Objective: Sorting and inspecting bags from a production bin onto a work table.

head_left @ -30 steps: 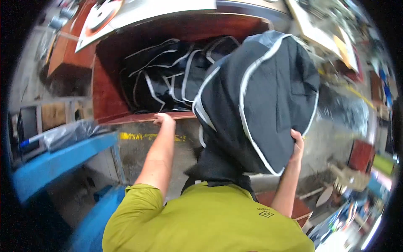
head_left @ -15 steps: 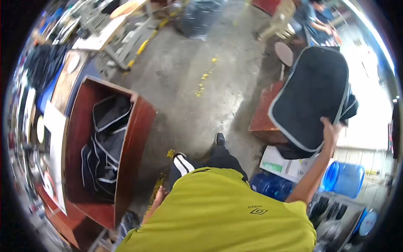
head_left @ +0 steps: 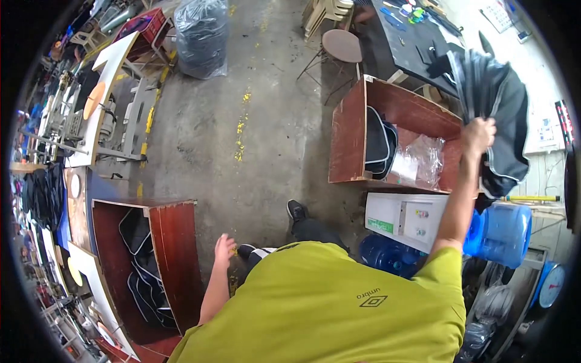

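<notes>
Black piped fabric (head_left: 509,121) hangs clenched in the right hand (head_left: 479,137), by the right wooden box (head_left: 349,134); the left hand (head_left: 224,248) is empty. Work looks partway: similar pieces (head_left: 376,145) lie inside (and in the left box (head_left: 175,260)).

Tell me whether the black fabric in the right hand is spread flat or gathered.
Gathered: the right hand grips the black fabric, which bunches into narrow folds at the grip; its outer part hangs looser.

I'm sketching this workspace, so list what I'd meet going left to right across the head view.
Left red-brown box, left hand, right shoe, right red-brown box, right hand gripping the black cloth bundle, round dial.
</notes>
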A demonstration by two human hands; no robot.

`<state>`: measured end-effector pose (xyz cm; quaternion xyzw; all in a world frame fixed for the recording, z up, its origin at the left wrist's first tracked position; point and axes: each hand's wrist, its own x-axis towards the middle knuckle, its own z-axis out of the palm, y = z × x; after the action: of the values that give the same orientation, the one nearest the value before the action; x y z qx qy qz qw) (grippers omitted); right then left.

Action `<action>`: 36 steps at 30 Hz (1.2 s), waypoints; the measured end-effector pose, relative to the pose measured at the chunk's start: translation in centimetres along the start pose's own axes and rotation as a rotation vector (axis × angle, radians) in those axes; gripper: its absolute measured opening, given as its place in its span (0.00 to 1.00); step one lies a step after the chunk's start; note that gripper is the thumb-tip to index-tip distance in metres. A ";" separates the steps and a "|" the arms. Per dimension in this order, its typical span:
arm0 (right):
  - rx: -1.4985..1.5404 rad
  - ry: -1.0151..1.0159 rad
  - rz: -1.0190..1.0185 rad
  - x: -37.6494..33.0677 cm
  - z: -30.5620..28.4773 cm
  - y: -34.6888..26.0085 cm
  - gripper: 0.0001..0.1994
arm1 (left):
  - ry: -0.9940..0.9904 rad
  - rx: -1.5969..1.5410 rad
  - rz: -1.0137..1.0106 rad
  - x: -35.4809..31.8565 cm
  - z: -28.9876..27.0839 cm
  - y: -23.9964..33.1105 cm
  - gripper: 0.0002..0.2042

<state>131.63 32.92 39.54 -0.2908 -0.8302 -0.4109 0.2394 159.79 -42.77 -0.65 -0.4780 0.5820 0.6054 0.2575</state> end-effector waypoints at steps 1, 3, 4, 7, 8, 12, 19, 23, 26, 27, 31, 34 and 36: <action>-0.002 -0.021 -0.017 -1.8 3.1 -3.1 0.08 | -0.072 0.015 0.062 0.1 2.0 1.3 0.28; 0.021 -0.096 -0.116 -8.2 7.3 -10.4 0.08 | -0.170 0.077 0.144 -1.3 6.4 3.8 0.26; 0.046 -0.162 -0.146 -13.0 11.8 -12.5 0.09 | -0.278 0.124 0.207 -1.1 8.6 4.6 0.24; 0.439 -0.894 -0.793 -26.2 7.3 -24.6 0.16 | -0.267 0.187 0.192 -3.2 9.7 3.9 0.23; 0.556 -0.712 -0.866 -30.9 1.8 -28.5 0.14 | -0.222 0.164 0.174 -4.2 8.8 2.8 0.22; 1.114 -0.646 -1.415 -46.9 -17.8 -37.4 0.11 | -0.029 0.012 0.095 -4.7 0.8 -6.5 0.21; 1.526 -0.912 -1.957 -51.6 -37.0 -36.2 0.12 | 0.352 -0.344 -0.165 -7.8 -12.8 -20.3 0.18; 1.294 -0.843 -1.984 -54.6 -39.9 -39.0 0.12 | 0.567 -0.679 -0.266 -9.6 -19.7 -27.8 0.18; 1.312 -1.139 -1.816 -56.9 -44.1 -41.1 0.13 | 0.588 -1.119 -0.196 -8.9 -26.5 -31.6 0.21; 1.324 -1.185 -1.802 -57.2 -45.6 -41.7 0.13 | 0.638 -1.167 -0.106 -8.3 -27.9 -31.8 0.18; 1.324 -1.582 -1.770 -61.1 -56.3 -44.4 0.13 | 0.893 -1.286 -0.008 -4.9 -36.1 -31.5 0.36; 1.207 -2.032 -1.586 -64.6 -66.1 -48.5 0.14 | 1.053 -1.393 -0.112 -1.4 -42.1 -28.3 0.42; 1.158 -2.250 -1.427 -67.8 -72.6 -52.4 0.17 | 1.123 -1.506 -0.196 1.3 -45.9 -26.9 0.45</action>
<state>156.11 -71.94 7.73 0.1495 -0.5864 0.3871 -0.6956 195.44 -81.62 -8.01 -0.7871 0.0339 0.4791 -0.3870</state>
